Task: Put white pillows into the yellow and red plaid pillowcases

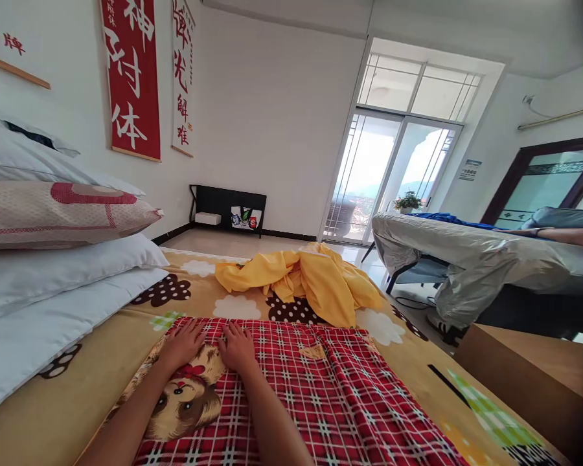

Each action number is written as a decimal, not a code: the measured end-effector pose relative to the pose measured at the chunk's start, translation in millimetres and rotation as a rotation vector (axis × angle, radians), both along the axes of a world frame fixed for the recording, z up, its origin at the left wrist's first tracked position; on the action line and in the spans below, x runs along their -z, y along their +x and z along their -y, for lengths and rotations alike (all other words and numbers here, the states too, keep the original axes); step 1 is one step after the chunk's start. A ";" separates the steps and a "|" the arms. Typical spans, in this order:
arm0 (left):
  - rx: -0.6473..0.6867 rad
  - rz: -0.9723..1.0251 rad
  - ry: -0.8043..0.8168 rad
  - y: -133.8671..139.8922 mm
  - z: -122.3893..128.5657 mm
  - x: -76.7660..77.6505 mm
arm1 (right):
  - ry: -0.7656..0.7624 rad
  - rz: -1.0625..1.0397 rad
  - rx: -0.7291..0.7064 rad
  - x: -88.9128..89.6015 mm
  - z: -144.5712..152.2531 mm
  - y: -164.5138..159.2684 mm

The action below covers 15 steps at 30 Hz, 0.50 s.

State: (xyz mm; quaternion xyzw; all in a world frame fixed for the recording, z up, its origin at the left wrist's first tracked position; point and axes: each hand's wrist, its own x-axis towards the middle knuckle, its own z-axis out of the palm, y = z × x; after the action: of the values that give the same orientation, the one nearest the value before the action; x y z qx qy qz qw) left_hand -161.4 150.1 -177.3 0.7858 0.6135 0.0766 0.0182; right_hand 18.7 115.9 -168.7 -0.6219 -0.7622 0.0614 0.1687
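Pillows (68, 273) and yellow cloth (324, 281) lie near plaid fabric (315, 382).

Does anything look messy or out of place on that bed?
Yes: the yellow cloth lies in a crumpled heap just beyond the red plaid cloth, which is spread mostly flat but creased along its right side. I see no spill or damage.

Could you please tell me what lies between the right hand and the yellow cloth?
The head view shows the far edge of the red plaid cloth, then a strip of patterned bedspread.
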 end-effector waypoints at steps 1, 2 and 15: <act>-0.037 0.001 -0.011 -5.4 -1.4 0.8 | -0.008 0.003 0.040 0.4 3.3 17.2; -0.060 0.000 -0.019 -9.6 -2.4 0.9 | -0.018 0.008 0.089 -0.6 7.2 40.0; 0.179 0.003 -0.102 29.7 52.9 -72.8 | 0.035 -0.079 -0.429 3.4 180.8 49.3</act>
State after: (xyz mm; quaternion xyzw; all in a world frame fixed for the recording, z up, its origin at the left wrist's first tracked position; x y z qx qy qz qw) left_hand -131.7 97.1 -104.5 0.8355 0.5437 0.0444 0.0659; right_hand 67.9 -64.9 -172.1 -0.4394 -0.8709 0.1072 0.1922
